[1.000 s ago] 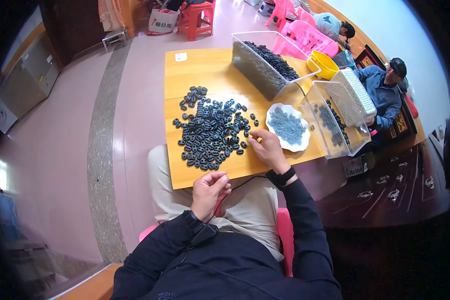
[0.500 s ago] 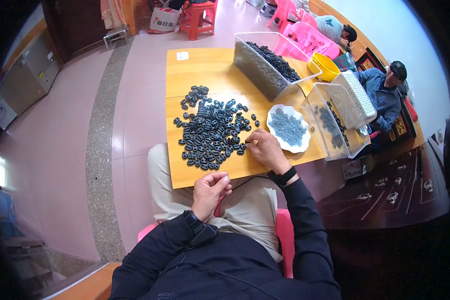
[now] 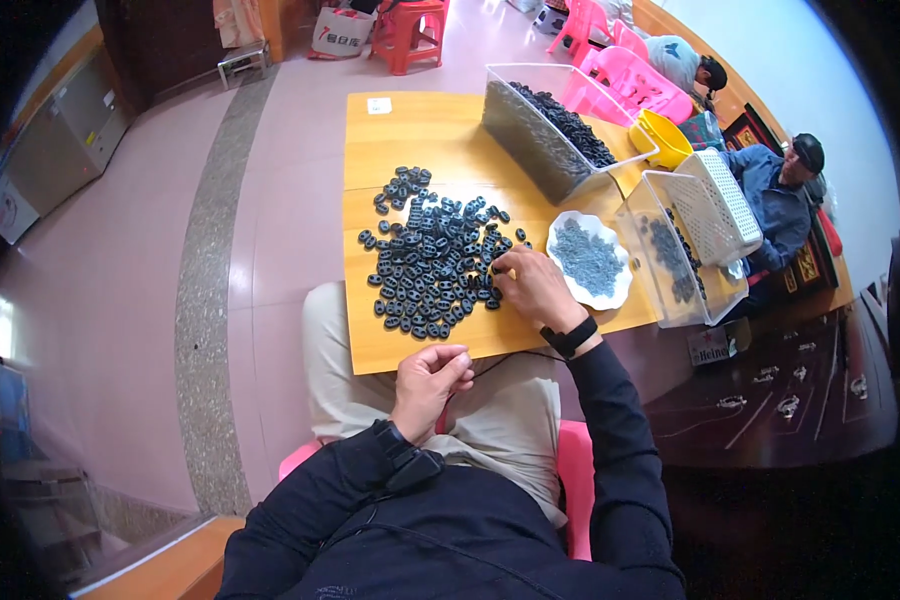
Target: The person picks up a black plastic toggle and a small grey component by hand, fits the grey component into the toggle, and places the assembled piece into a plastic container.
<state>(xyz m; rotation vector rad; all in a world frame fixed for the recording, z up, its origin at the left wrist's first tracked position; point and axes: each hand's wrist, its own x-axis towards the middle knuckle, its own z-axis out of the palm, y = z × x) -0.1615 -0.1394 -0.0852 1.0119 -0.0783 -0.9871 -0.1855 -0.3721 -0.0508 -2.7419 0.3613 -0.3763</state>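
Observation:
A spread pile of small black oval pieces with two holes each (image 3: 425, 255) covers the near left of the wooden table (image 3: 420, 130). My right hand (image 3: 532, 285) rests at the pile's right edge, its fingertips pinched down among the pieces; whether one is between them I cannot make out. Over my lap, just off the table's front edge, my left hand (image 3: 430, 385) is closed with thumb and fingertips pressed together. What it holds, if anything, is too small to name. A white scalloped dish (image 3: 618, 290) of small grey bits (image 3: 585, 255) lies right of my right hand.
Behind the dish stands a large clear bin (image 3: 530, 150) full of black pieces. To the right are another clear bin (image 3: 685, 300), a white perforated basket (image 3: 720, 210) and a yellow basin (image 3: 660, 138). One person (image 3: 770, 190) sits beyond these; another bends over farther back.
My right hand has shifted slightly toward the pile, its fingertips now in among the pieces. My left hand stays pinched in nearly the same place. The whole view has moved a little.

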